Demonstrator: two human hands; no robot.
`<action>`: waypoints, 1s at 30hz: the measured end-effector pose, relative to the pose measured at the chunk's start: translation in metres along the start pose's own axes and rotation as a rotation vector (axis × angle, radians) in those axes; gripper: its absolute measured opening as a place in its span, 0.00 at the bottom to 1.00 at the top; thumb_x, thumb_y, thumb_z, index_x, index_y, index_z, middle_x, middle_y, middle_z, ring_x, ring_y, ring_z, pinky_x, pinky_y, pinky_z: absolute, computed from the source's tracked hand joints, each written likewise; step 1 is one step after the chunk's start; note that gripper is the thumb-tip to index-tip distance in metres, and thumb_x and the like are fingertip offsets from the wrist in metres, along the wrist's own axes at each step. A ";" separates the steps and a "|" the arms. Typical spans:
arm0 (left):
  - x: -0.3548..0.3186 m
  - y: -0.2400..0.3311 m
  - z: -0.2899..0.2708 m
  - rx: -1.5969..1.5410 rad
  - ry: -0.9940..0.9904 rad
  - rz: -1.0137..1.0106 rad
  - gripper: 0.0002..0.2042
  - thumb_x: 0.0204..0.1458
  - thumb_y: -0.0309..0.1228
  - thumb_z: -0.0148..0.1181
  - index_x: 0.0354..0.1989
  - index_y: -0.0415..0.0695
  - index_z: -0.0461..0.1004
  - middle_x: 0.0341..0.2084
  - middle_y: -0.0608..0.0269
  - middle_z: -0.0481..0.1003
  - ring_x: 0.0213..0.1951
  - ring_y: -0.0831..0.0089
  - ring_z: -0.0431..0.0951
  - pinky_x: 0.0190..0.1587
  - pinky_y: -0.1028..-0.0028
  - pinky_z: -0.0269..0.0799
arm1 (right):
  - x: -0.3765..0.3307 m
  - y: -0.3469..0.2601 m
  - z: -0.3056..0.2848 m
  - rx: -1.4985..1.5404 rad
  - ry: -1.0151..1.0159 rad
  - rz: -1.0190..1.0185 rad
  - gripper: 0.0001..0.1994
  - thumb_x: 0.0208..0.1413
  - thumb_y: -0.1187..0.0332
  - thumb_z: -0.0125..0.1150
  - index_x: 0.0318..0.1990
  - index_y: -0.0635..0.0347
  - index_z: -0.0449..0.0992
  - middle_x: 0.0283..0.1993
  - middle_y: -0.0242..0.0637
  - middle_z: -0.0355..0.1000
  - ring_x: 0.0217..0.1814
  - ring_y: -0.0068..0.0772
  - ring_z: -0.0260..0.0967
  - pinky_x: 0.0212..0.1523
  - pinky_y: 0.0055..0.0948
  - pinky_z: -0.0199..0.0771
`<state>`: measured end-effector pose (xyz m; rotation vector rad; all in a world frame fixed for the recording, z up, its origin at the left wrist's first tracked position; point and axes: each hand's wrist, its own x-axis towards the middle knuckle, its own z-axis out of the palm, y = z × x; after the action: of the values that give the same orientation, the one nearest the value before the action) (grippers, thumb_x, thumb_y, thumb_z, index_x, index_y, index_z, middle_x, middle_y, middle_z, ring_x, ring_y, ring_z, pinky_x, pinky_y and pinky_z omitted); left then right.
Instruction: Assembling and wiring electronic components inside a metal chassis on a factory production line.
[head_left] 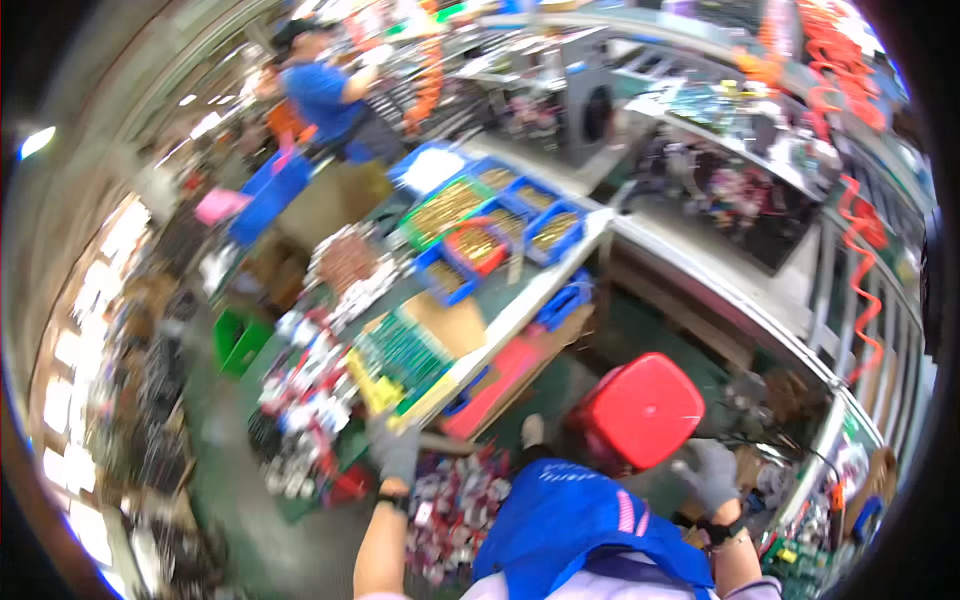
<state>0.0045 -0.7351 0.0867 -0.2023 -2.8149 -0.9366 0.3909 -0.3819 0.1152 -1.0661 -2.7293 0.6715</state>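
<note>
My left hand (pixel 395 448), in a grey glove, is at the near corner of the worktable (pixel 530 318), right below a yellow piece (pixel 377 385). Blur hides whether its fingers grip that piece or only touch the edge. Beside the yellow piece lies a panel of green circuit boards (pixel 402 352). My right hand (pixel 712 474), also gloved, hangs low just to the right of a red plastic stool (pixel 643 408). Its fingers look spread, with nothing seen in them.
Blue bins (pixel 447 276) of brass-coloured small parts and a red round container (pixel 477 247) stand on the worktable. Heaped parts (pixel 455 510) lie below my left arm. A person in blue (pixel 325 95) works at the far left. A conveyor frame (pixel 730 290) runs along the right.
</note>
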 end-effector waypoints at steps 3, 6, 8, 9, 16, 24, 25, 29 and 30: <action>0.038 0.036 0.059 -0.151 -0.048 0.264 0.33 0.46 0.35 0.65 0.62 0.41 0.62 0.50 0.51 0.71 0.54 0.52 0.70 0.59 0.60 0.62 | 0.015 -0.006 0.024 -0.047 -0.081 0.036 0.22 0.49 0.47 0.61 0.43 0.53 0.79 0.37 0.43 0.76 0.40 0.47 0.75 0.40 0.44 0.73; 0.054 0.164 0.192 -0.381 -0.478 0.585 0.32 0.46 0.35 0.65 0.61 0.41 0.62 0.50 0.51 0.72 0.53 0.53 0.70 0.59 0.60 0.62 | 0.058 -0.032 0.056 -0.011 -0.284 -0.015 0.21 0.49 0.48 0.58 0.41 0.56 0.77 0.38 0.45 0.76 0.41 0.49 0.74 0.38 0.47 0.73; 0.006 0.261 0.254 -0.514 -0.788 0.830 0.32 0.46 0.36 0.65 0.61 0.40 0.62 0.49 0.51 0.72 0.53 0.53 0.70 0.58 0.60 0.63 | 0.062 -0.045 0.054 0.050 -0.305 0.108 0.20 0.48 0.52 0.58 0.41 0.58 0.76 0.37 0.47 0.75 0.41 0.51 0.73 0.41 0.48 0.72; -0.009 0.291 0.269 -0.549 -0.894 0.920 0.31 0.47 0.36 0.65 0.60 0.40 0.63 0.49 0.52 0.72 0.53 0.53 0.70 0.58 0.60 0.63 | 0.065 -0.052 0.058 0.068 -0.262 0.131 0.19 0.49 0.53 0.58 0.42 0.58 0.75 0.36 0.48 0.75 0.41 0.51 0.73 0.42 0.46 0.72; -0.080 0.379 0.289 -0.598 -1.286 1.224 0.30 0.48 0.37 0.64 0.58 0.40 0.63 0.48 0.52 0.72 0.51 0.54 0.71 0.56 0.61 0.64 | -0.045 0.000 0.110 0.439 0.184 0.822 0.20 0.53 0.52 0.54 0.49 0.50 0.75 0.42 0.44 0.76 0.44 0.47 0.74 0.44 0.42 0.72; -0.127 0.426 0.288 -0.541 -1.446 1.305 0.28 0.49 0.38 0.63 0.56 0.39 0.65 0.46 0.52 0.73 0.49 0.55 0.71 0.54 0.62 0.65 | -0.278 -0.042 0.230 0.773 0.390 2.156 0.25 0.47 0.52 0.54 0.49 0.56 0.78 0.54 0.50 0.72 0.58 0.50 0.70 0.55 0.41 0.69; -0.135 0.425 0.287 -0.523 -1.469 1.300 0.27 0.49 0.38 0.63 0.56 0.39 0.65 0.46 0.52 0.73 0.49 0.55 0.71 0.54 0.62 0.65 | -0.296 -0.051 0.247 0.820 0.399 2.239 0.25 0.47 0.52 0.55 0.49 0.56 0.78 0.55 0.50 0.71 0.59 0.49 0.69 0.56 0.41 0.69; -0.158 0.421 0.283 -0.448 -1.526 1.257 0.27 0.49 0.39 0.62 0.55 0.39 0.65 0.45 0.52 0.73 0.48 0.56 0.72 0.53 0.62 0.66 | -0.314 -0.063 0.276 0.971 0.318 2.211 0.27 0.49 0.48 0.58 0.52 0.55 0.77 0.58 0.50 0.69 0.63 0.49 0.65 0.61 0.41 0.64; -0.163 0.419 0.282 -0.431 -1.537 1.240 0.26 0.49 0.39 0.62 0.55 0.39 0.65 0.45 0.53 0.73 0.48 0.56 0.72 0.52 0.62 0.66 | -0.313 -0.055 0.286 0.966 0.281 2.125 0.28 0.48 0.47 0.58 0.52 0.56 0.77 0.58 0.50 0.70 0.63 0.49 0.65 0.61 0.40 0.65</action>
<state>0.2071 -0.2449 0.0750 -3.2580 -2.0289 -1.0953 0.5085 -0.7294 -0.1037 -2.6731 0.1150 1.3415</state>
